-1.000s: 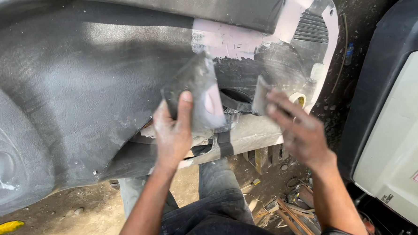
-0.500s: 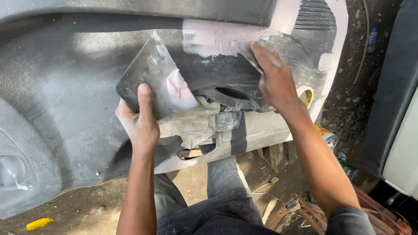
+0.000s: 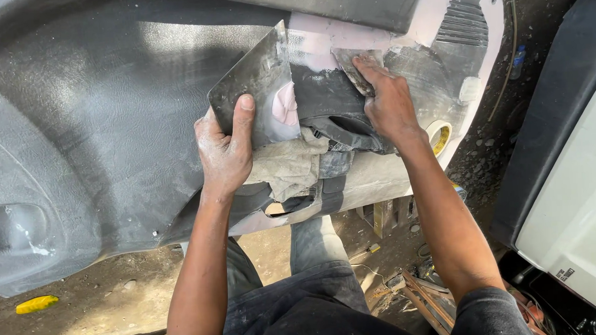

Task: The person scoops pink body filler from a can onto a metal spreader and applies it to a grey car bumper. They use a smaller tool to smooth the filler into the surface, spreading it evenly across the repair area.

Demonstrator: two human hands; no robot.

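Two hands on a grey car panel; left hand gripping a metal plate; right hand pressing a half-hidden spreader.

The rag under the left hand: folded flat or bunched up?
Bunched up. The rag lies crumpled in loose creases on the panel, beside the left hand.

Harsh daylight from above, glare on pale patches, deep shadows, sharp focus
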